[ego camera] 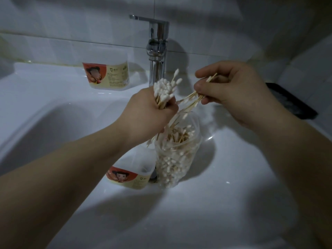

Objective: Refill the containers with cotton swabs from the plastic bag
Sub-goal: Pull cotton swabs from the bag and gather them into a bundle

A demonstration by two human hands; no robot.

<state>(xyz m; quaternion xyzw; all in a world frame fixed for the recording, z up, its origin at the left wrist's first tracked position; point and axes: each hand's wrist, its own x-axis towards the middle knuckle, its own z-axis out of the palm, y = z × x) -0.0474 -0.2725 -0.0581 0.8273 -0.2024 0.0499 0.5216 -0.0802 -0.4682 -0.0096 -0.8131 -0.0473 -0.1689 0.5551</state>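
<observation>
L hand fisted rnd swab bundle, heads up, prob. to keep them aligned | R hand pinches few stray swabs, feeding bundle? | bag upright on sink below hands, catches drops | near container touching bag; far container by tap

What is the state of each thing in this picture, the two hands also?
left hand: grips a swab bundle, heads up.
right hand: pinches a few swabs.
plastic bag: upright, mouth open, partly full of swabs.
near container: upright beside the bag, seems open.
far container: upright left of the faucet, lid unclear.
faucet: no water running.
</observation>
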